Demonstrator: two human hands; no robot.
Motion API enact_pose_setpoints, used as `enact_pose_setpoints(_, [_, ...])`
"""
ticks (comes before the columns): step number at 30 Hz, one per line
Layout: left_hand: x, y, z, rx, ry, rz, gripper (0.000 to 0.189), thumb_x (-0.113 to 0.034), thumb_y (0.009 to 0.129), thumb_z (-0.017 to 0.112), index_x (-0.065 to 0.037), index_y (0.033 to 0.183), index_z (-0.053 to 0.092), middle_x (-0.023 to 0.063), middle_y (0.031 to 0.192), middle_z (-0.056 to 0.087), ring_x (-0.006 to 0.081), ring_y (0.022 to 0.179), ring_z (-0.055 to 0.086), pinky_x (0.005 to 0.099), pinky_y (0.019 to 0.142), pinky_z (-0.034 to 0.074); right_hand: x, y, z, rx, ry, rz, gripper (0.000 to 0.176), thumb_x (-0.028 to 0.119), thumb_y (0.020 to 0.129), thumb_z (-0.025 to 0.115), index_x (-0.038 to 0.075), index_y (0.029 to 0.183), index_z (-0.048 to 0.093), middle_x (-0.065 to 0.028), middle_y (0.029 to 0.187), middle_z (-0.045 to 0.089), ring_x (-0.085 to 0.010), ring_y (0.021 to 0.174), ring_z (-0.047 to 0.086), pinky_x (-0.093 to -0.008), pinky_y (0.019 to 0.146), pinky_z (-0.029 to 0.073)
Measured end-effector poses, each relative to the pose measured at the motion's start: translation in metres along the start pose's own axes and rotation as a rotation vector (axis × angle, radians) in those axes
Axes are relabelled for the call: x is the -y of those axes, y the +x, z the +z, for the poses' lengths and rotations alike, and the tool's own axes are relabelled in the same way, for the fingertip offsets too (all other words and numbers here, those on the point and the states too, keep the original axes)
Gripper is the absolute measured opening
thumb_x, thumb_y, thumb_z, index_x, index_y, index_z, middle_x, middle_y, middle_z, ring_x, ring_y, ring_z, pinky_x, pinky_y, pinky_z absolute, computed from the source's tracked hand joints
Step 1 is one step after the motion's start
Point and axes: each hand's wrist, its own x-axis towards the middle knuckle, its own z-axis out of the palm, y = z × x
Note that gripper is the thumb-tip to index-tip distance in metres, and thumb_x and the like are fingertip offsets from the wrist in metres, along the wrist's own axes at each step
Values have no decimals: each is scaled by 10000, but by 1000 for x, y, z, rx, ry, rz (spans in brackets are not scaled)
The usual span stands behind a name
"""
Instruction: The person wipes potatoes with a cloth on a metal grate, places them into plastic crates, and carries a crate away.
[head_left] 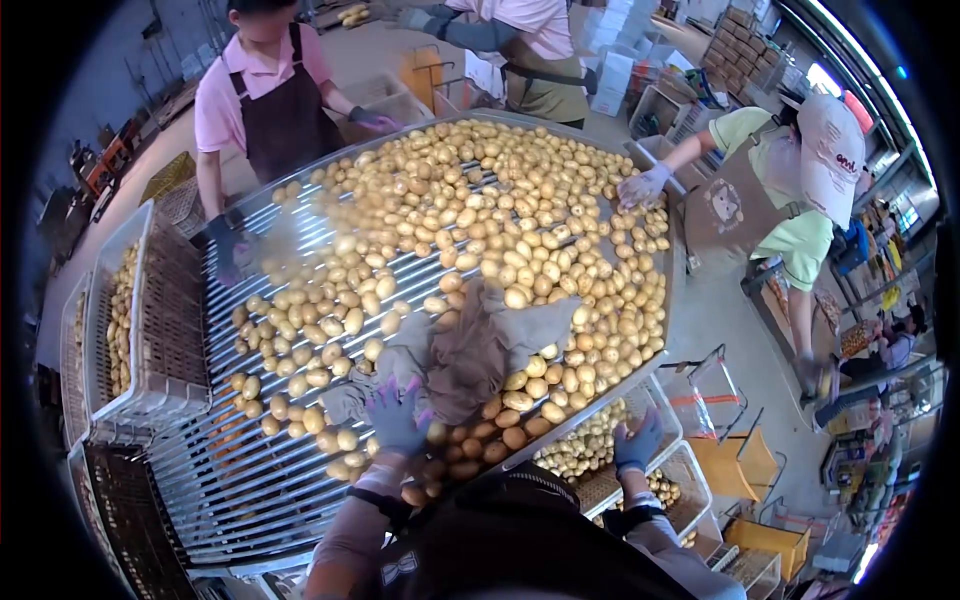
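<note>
My left hand (395, 415), in a blue-grey glove, rests with fingers spread on the roller table (230, 480) among the potatoes (480, 220), touching a crumpled grey cloth (470, 355) lying on them. My right hand (638, 440), also gloved, hangs open past the table's right edge, above a white crate (690, 480) holding potatoes. Neither hand grips anything that I can see.
Three other people stand around the table: one in pink at the far left (265, 90), one at the far end (520, 50), one in green with a cap at the right (790, 190). White crates (120, 310) line the left side. Yellow crates (745, 465) stand at lower right.
</note>
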Motion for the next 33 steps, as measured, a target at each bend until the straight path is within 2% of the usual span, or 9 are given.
enact_pose_setpoints(7, [28, 9, -5, -189, -364, -69, 279, -352, 945, 680, -113, 1075, 743, 165, 1059, 718, 414, 883, 682, 500, 775, 545, 112, 44, 26, -49, 320, -192, 655, 279, 948, 687, 39, 1524, 486, -286, 1542, 458, -481, 1432, 414, -587, 1186, 321])
enact_pose_setpoints(10, [34, -3, -38, -127, -581, -316, 253, -324, 971, 675, -107, 1091, 724, 178, 1075, 728, 439, 908, 687, 508, 780, 542, 178, 80, 33, 204, 345, -276, 621, 248, 918, 715, 86, 1490, 536, -249, 1498, 529, -447, 1389, 504, -524, 1156, 403])
enact_pose_setpoints(13, [50, -22, -67, -563, -787, -394, 262, -211, 1007, 685, 16, 1140, 695, 130, 1001, 762, 230, 901, 714, 385, 831, 557, 196, 91, 66, 175, 300, -367, 604, 267, 894, 747, 88, 1442, 565, -238, 1434, 575, -431, 1327, 554, -511, 1115, 445])
enact_pose_setpoints(15, [87, -41, -96, -637, -820, -532, 293, -238, 1026, 649, 18, 1164, 685, 99, 1010, 734, 195, 909, 670, 374, 849, 551, 202, 95, 71, 378, 291, -8, 586, 312, 868, 783, 97, 1377, 588, -208, 1317, 638, -409, 1239, 600, -509, 1061, 476])
enact_pose_setpoints(20, [140, -72, -137, -1121, -1115, -599, 399, -357, 1082, 588, 29, 1151, 661, 107, 1059, 716, 161, 951, 672, 347, 814, 558, 197, 95, 67, 452, 30, -93, 604, 433, 843, 802, 120, 1324, 614, -183, 1235, 674, -396, 1160, 630, -504, 995, 505])
enact_pose_setpoints(26, [126, -78, -41, 37, -279, -483, 387, -312, 969, 641, 23, 1163, 651, 225, 1119, 695, 379, 1032, 662, 466, 970, 510, 193, 115, 50, 509, 162, -167, 464, 468, 712, 883, 146, 1013, 739, -152, 1022, 751, -367, 979, 717, -491, 856, 563])
enact_pose_setpoints(28, [58, -83, -74, 108, -83, -308, 435, -382, 945, 601, -19, 1171, 679, 286, 1501, 475, 527, 1424, 381, 656, 1223, 210, 181, 104, 24, 429, 424, -80, 443, 424, 674, 912, 117, 931, 725, -172, 976, 748, -386, 954, 715, -482, 822, 554])
enact_pose_setpoints(30, [48, -91, -46, 49, -5, -262, 449, -417, 962, 569, -32, 1158, 692, 322, 1550, 430, 561, 1482, 305, 700, 1239, 140, 145, 77, 26, 30, 742, -154, 572, 288, 710, 942, 57, 1108, 603, -165, 1061, 656, -358, 941, 660, -489, 756, 536])
enact_pose_setpoints(33, [68, -103, -11, -24, -27, -201, 469, -454, 986, 529, -28, 1077, 704, 354, 1595, 371, 580, 1519, 237, 705, 1250, 95, 92, 40, -1, 33, 1097, 268, 565, 120, 807, 896, 61, 1223, 517, -72, 1126, 572, -170, 982, 619, -332, 794, 577])
